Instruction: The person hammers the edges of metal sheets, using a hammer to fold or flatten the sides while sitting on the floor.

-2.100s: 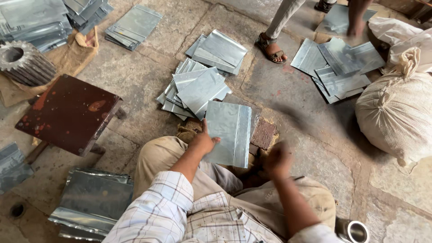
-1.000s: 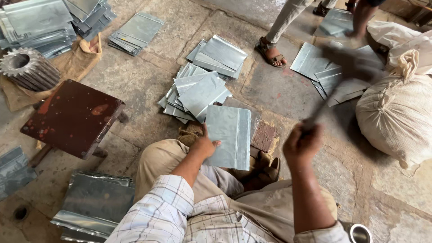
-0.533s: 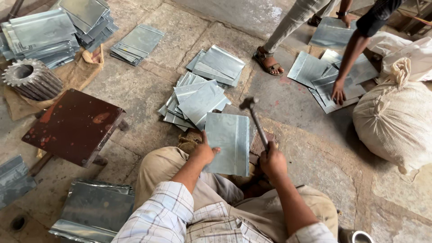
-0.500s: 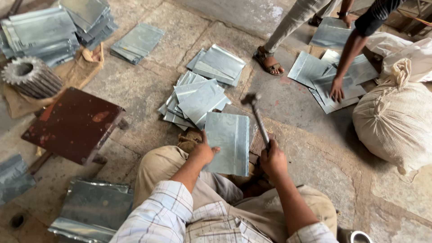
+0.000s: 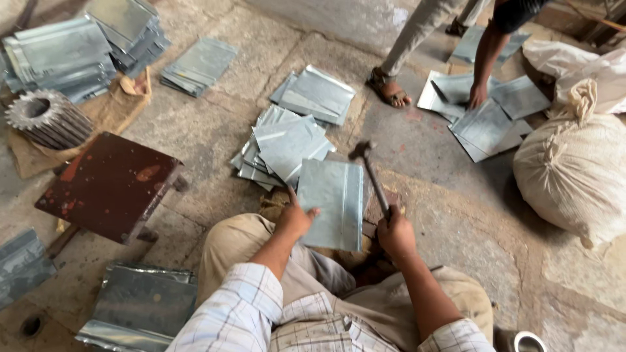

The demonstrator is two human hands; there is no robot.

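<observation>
Two hands (image 5: 295, 220) (image 5: 396, 233) — hammer (image 5: 370, 173), sheet's (image 5: 334, 203) near edge hidden

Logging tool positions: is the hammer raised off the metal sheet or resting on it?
Raised. The right hand holds the hammer with its head above the sheet's top edge.

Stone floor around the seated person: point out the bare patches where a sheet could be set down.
Bare stone floor lies between the scattered grey metal sheets and the tied white sack. Another patch sits between the dark red metal stool and those sheets. It is crowded at the held grey sheet, left hand and hammer-holding right hand.
</observation>
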